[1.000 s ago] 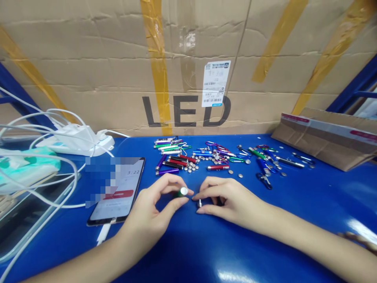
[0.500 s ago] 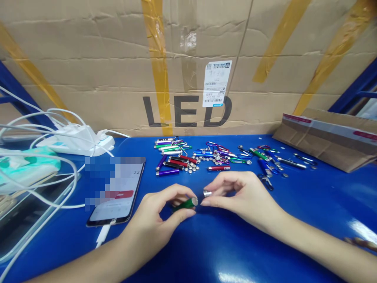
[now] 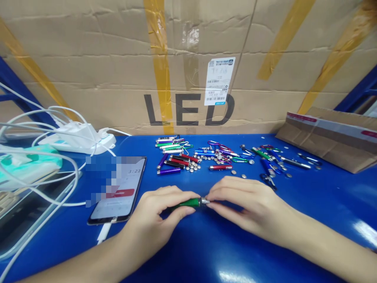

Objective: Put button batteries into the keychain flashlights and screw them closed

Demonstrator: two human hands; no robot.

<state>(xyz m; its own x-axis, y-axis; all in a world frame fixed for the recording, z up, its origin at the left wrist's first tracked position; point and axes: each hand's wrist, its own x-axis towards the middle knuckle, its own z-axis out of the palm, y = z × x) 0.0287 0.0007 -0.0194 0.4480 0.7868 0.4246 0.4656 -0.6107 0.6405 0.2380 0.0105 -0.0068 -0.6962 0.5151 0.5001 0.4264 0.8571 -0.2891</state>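
Note:
Low over the blue table, my left hand (image 3: 165,212) is closed around a green mini flashlight tube (image 3: 190,203), which lies nearly level and points right. My right hand (image 3: 250,200) pinches a silver end cap (image 3: 204,201) at the tube's right end; its fingertips partly hide the cap. Whether the cap is threaded on, I cannot tell. Beyond the hands lie a red mini flashlight (image 3: 220,167), a purple mini flashlight (image 3: 169,171) and several others. Small silver button cells (image 3: 192,168) are scattered among them, two lying just past my right hand.
A phone (image 3: 118,196) with a white charging cable lies left of my left hand. Farther left are a white power strip (image 3: 79,139) with tangled cables and a green tissue pack (image 3: 32,159). A brown paper bag (image 3: 326,141) stands at right; a large cardboard box (image 3: 118,78) fills the back.
My right hand has brought the silver cap left against the open end of the green tube, where before there was a gap. The left hand keeps its grip almost unmoved.

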